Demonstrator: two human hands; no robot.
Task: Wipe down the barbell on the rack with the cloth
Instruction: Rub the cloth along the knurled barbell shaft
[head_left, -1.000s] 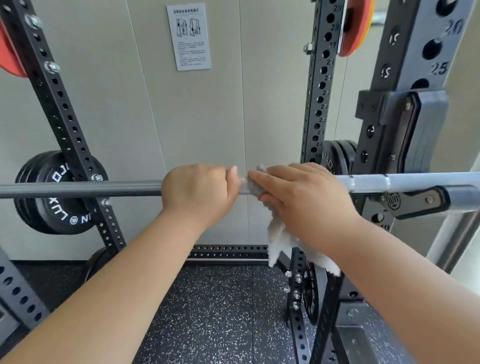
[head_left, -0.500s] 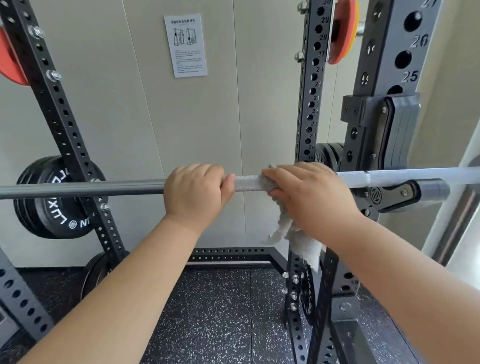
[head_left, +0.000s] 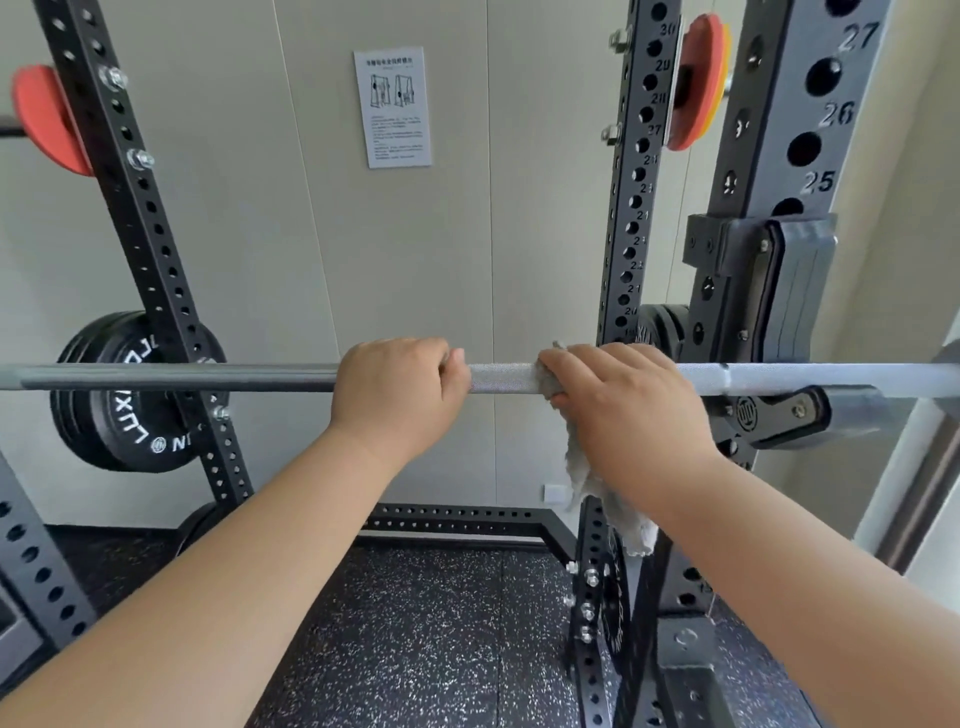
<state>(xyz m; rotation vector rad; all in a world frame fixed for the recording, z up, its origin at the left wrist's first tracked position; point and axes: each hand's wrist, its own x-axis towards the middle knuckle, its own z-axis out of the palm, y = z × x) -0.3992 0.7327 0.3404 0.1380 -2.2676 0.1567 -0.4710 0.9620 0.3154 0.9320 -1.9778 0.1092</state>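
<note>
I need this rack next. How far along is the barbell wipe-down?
Mid-job. Done: nothing tells wiped steel from unwiped. In hand: the right hand grips the cloth around the barbell, the left hand holds bare steel beside it. Left: probably the long stretch beyond the left hand.

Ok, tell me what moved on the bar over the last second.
The right hand, gripping the cloth round the barbell, slid rightward away from the left hand, opening a gap of bare knurled shaft between them. Nothing was taken up or let go. The left hand kept its grip on the bar, and the barbell stayed on the rack.
</note>
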